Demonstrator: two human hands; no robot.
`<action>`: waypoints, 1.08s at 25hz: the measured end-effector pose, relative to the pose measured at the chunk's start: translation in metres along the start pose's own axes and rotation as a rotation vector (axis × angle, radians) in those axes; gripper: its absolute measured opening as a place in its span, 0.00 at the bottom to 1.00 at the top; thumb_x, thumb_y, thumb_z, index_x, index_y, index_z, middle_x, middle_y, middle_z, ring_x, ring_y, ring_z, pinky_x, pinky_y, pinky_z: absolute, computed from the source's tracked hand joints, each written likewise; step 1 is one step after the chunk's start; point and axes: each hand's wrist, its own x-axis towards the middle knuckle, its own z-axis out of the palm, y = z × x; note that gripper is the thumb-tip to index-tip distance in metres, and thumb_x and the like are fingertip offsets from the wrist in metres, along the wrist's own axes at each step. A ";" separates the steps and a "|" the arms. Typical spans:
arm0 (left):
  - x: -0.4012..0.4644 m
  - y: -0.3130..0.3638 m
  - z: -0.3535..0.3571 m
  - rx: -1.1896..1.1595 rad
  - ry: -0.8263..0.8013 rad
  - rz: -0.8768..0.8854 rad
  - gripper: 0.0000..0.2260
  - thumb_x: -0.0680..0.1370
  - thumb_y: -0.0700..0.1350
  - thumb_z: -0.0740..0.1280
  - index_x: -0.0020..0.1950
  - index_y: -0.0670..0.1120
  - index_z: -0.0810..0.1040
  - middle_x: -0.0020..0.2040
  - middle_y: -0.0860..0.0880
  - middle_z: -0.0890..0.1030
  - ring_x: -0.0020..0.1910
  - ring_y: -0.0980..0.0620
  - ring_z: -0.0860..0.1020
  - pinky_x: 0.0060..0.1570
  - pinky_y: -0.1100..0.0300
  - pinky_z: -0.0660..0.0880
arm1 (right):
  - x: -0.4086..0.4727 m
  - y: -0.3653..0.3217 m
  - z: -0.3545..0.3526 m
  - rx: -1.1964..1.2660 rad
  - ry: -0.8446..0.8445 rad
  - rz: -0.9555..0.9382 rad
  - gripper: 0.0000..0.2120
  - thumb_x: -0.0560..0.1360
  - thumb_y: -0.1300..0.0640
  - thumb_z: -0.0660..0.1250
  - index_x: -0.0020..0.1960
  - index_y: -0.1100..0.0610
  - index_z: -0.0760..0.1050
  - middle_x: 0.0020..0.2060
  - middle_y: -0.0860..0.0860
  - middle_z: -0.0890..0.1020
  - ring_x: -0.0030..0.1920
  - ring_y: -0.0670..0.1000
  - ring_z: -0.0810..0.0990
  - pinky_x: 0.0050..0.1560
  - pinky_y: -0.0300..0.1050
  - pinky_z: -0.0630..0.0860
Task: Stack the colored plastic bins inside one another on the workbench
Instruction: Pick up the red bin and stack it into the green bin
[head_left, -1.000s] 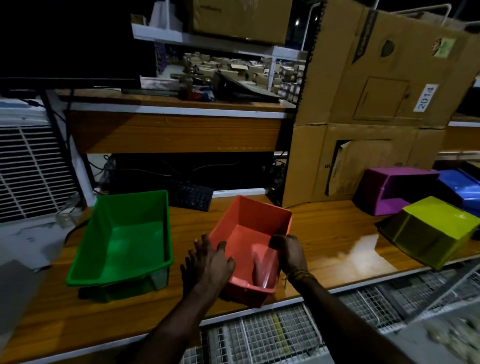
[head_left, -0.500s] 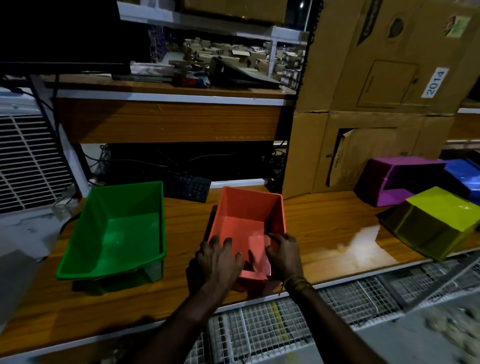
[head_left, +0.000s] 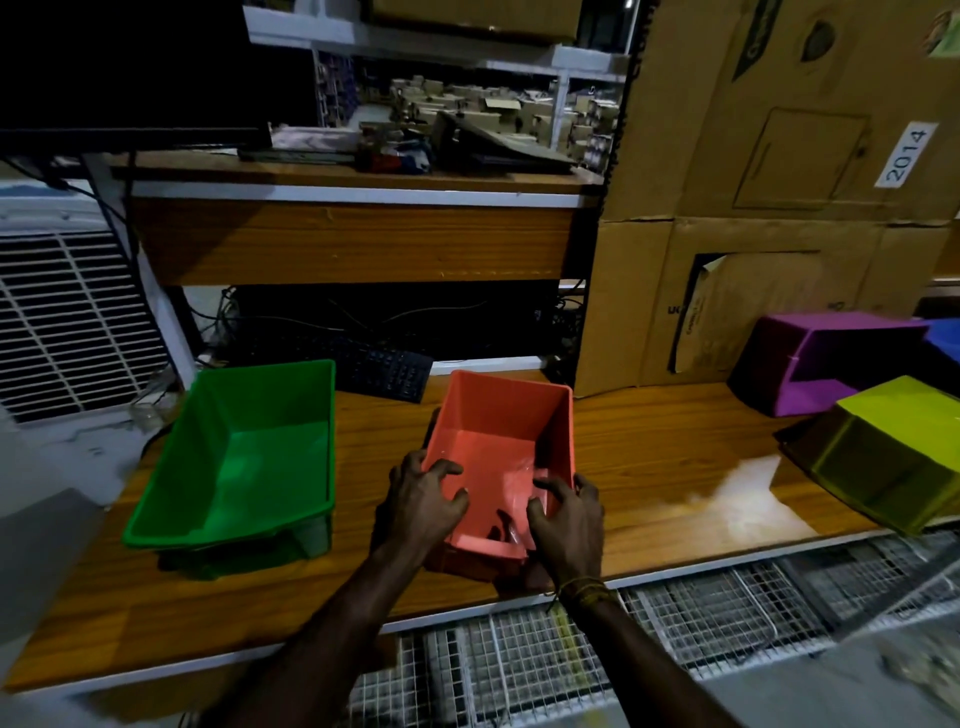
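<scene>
An orange bin (head_left: 506, 431) stands upright on the wooden workbench (head_left: 649, 467), its near end at the bench's front edge. My left hand (head_left: 423, 501) grips its near left rim, fingers curled over the edge into the bin. My right hand (head_left: 566, 512) grips the near right rim the same way. A green bin (head_left: 244, 457) stands upright to the left, tilted up at its near end. At the right, a purple bin (head_left: 815, 364) lies on its side, a yellow-green bin (head_left: 893, 447) lies tipped over, and a blue bin (head_left: 945, 338) shows at the frame edge.
Large cardboard boxes (head_left: 779, 182) stand behind the bins at the back right. A black keyboard (head_left: 384, 369) lies at the back under a wooden shelf (head_left: 353, 239). A white slatted unit (head_left: 67, 317) stands on the left. Wire mesh (head_left: 623, 639) runs below the bench's front edge.
The orange bin has come down from a tilt and turned square on the bench. Both hands moved to its near rim.
</scene>
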 end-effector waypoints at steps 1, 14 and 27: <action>-0.001 0.000 -0.001 -0.016 0.004 -0.007 0.15 0.72 0.54 0.69 0.58 0.59 0.78 0.68 0.45 0.69 0.68 0.42 0.67 0.62 0.48 0.72 | 0.001 -0.001 0.000 0.007 -0.002 0.003 0.15 0.71 0.53 0.69 0.58 0.47 0.80 0.70 0.61 0.69 0.69 0.61 0.68 0.65 0.55 0.72; 0.025 0.022 -0.105 -0.279 0.571 0.024 0.09 0.71 0.51 0.65 0.45 0.51 0.83 0.50 0.48 0.83 0.49 0.43 0.81 0.49 0.51 0.77 | 0.022 -0.111 -0.041 0.311 0.147 -0.233 0.09 0.74 0.54 0.68 0.53 0.50 0.80 0.65 0.58 0.73 0.68 0.58 0.70 0.64 0.54 0.71; 0.000 -0.099 -0.241 -0.132 0.915 -0.071 0.09 0.72 0.48 0.65 0.47 0.49 0.84 0.51 0.46 0.84 0.50 0.43 0.80 0.51 0.52 0.76 | -0.022 -0.265 0.042 0.527 -0.064 -0.491 0.09 0.71 0.56 0.66 0.48 0.49 0.82 0.66 0.58 0.72 0.68 0.57 0.69 0.67 0.50 0.69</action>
